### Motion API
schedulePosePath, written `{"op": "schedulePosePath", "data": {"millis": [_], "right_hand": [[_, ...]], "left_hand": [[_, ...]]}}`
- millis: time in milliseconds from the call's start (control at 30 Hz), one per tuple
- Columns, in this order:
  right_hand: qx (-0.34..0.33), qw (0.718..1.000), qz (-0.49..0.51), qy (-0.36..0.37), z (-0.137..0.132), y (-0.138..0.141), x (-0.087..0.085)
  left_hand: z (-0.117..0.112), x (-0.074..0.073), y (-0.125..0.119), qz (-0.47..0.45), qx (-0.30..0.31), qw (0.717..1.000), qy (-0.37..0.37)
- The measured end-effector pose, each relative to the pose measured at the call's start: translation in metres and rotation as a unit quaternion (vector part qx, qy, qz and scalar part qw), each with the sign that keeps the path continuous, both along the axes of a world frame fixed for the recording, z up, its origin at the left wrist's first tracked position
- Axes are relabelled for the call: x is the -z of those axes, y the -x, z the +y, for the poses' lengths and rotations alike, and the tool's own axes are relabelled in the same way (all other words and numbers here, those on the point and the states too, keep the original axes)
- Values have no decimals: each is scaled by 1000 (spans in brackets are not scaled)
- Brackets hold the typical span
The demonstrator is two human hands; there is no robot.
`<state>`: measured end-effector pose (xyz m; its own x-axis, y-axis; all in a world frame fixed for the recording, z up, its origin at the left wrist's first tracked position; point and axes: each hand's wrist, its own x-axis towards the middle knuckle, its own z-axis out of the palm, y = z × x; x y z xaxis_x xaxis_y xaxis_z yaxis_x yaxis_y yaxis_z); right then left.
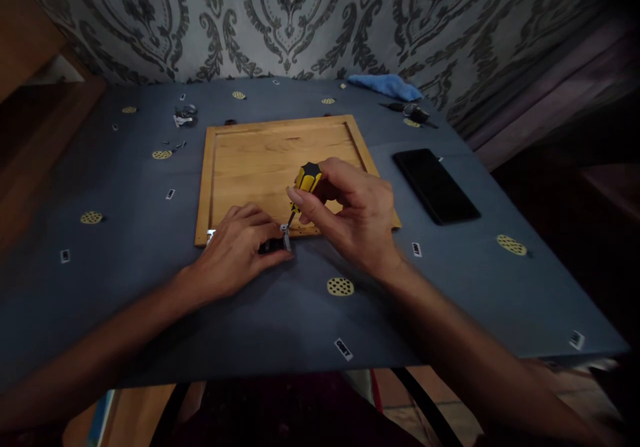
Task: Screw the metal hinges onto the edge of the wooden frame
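Observation:
A wooden framed panel (280, 154) lies flat on the table, its near edge toward me. My right hand (353, 210) pinches a short yellow and black screwdriver (306, 179) between thumb and fingers, the shaft slanting down to the left. Its tip meets a small metal hinge (285, 234) at the panel's near edge. My left hand (245, 244) is closed around that hinge, thumb below and fingers on top, pressing it by the frame. Part of the hinge is hidden by the fingers. Another bit of metal shows at the panel's near left corner.
A black phone (437, 186) lies right of the panel. Behind it are a dark tool-like object (413, 112) and a blue cloth (385, 86). Metal hinge pieces (185, 116) and several small screws (180, 145) lie at the left. A patterned wall (287, 27) borders the table (135, 287).

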<state>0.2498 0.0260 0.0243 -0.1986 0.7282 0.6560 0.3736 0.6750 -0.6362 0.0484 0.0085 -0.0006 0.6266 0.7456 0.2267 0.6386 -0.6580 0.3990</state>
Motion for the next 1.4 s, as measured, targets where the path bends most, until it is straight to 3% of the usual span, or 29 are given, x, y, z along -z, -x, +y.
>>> {"op": "schedulePosePath", "data": {"millis": [500,800,967,1100,1400], "right_hand": [[-22,999,-4,-28,1,-1,-2],[0,998,-48,-47,2,-2,-2],[4,997,-52,-49,1,-3,-2],[10,997,-61,-50,1,-4,-4],[11,997,-49,-59,3,-3,-3]], "left_hand": [[-1,-5,-3,28,-42,998,24],[-4,-10,-1,28,-65,997,39],[4,-24,9,-71,-98,990,73],[15,-34,18,-210,-122,962,124],[29,-26,27,-305,-126,932,152]]}}
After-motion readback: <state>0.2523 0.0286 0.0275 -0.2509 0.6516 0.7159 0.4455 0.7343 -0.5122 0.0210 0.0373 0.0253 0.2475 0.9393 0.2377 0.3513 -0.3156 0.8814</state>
